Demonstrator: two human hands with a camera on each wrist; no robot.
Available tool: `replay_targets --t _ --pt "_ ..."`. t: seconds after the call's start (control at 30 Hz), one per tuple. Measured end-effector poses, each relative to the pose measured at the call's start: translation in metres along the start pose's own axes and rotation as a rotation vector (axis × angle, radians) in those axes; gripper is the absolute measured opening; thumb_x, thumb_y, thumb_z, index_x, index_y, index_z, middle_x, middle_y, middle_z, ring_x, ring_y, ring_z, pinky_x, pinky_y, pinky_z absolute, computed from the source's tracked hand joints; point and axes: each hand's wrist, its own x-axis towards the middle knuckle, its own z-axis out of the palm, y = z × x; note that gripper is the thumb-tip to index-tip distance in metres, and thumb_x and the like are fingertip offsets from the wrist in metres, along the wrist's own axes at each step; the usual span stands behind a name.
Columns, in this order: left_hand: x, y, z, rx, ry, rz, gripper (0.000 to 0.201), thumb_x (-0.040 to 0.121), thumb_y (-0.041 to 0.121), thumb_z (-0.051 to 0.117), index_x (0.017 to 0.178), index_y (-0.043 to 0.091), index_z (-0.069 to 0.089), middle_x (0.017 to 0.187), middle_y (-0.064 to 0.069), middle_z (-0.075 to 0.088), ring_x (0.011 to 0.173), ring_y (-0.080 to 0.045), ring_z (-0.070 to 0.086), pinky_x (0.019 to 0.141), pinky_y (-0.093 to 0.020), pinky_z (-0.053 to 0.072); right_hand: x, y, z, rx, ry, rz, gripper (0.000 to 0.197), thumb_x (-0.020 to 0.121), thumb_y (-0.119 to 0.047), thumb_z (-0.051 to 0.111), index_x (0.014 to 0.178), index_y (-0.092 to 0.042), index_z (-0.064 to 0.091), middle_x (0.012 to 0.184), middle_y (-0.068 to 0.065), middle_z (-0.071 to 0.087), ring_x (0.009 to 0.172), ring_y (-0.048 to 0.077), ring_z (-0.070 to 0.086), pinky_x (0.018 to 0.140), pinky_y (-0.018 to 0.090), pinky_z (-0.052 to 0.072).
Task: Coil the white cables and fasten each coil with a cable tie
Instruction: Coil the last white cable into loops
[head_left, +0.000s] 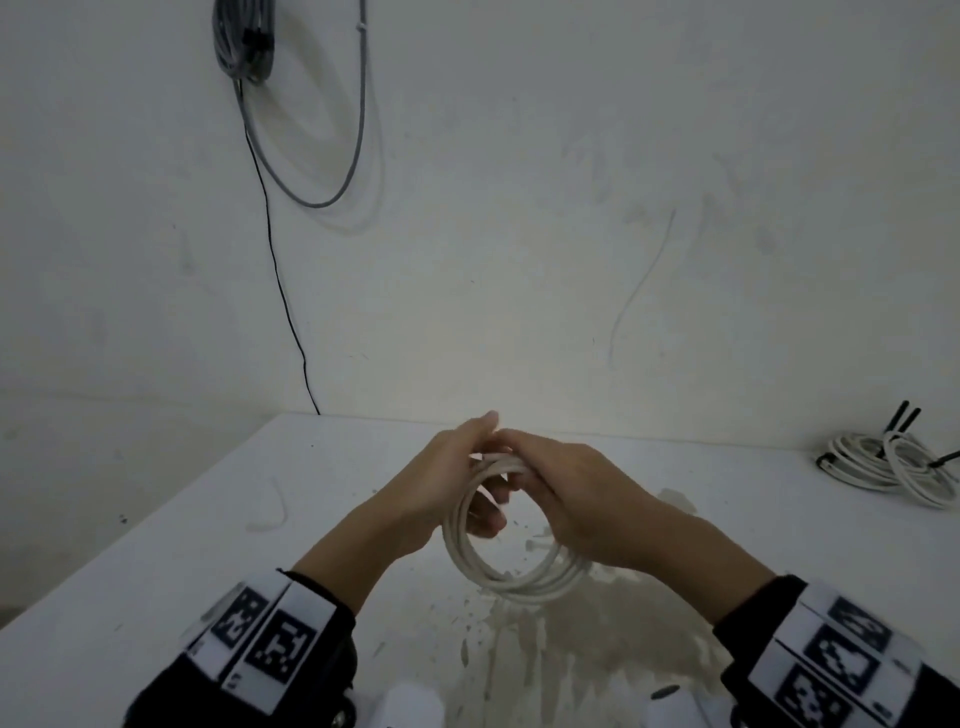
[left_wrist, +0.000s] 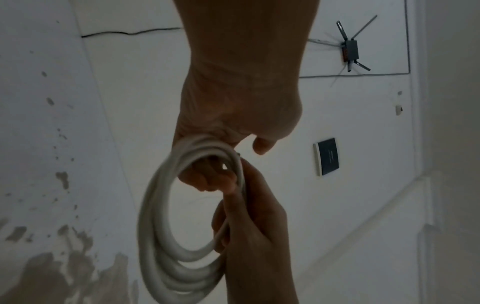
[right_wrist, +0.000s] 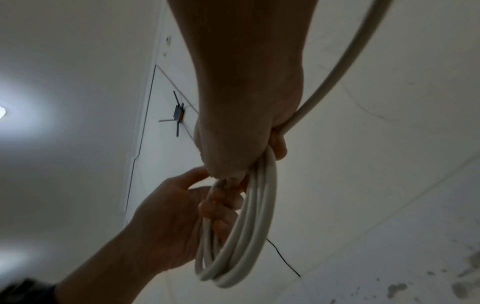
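Observation:
A white cable coil of several loops hangs above the middle of the white table, held at its top by both hands. My left hand comes in from the left, its fingers curled through the loops. My right hand grips the same top stretch from the right. In the left wrist view the left hand clasps the coil while the right hand holds its far side. In the right wrist view the right hand clamps the coil beside the left hand. A thin white strip, perhaps a cable tie, lies to the left.
Coiled white cables with black ends lie at the table's far right. A grey cable bundle hangs on the wall, with a black wire running down to the table. A worn, stained patch marks the near table.

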Motion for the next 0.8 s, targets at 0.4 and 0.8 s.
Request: replay_targets --t 0.4,0.8 --pt "0.010 -0.016 -0.010 -0.093 0.347 0.232 0.045 0.099 0.033 0.040 0.072 0.003 0.060 0.040 0.008 0.030 0.033 -0.008 0.025 0.037 -0.017 0.027 -0.010 0.002 -0.027 0.462 0.036 0.382 0.021 0.096 -0.027 0.049 0.103 -0.016 0.065 0.082 0.004 0.067 0.059 0.018 0.064 0.050 0.023 0.046" --pt "0.010 -0.010 0.032 -0.500 0.732 0.227 0.046 0.100 0.041 0.029 0.072 0.011 0.049 0.046 0.007 0.036 0.038 -0.005 0.036 0.042 -0.021 0.037 0.010 -0.031 0.007 1.315 0.382 0.548 0.064 0.065 -0.056 0.060 0.105 -0.005 0.061 0.089 0.008 0.069 0.085 0.025 0.071 0.077 0.042 0.058"
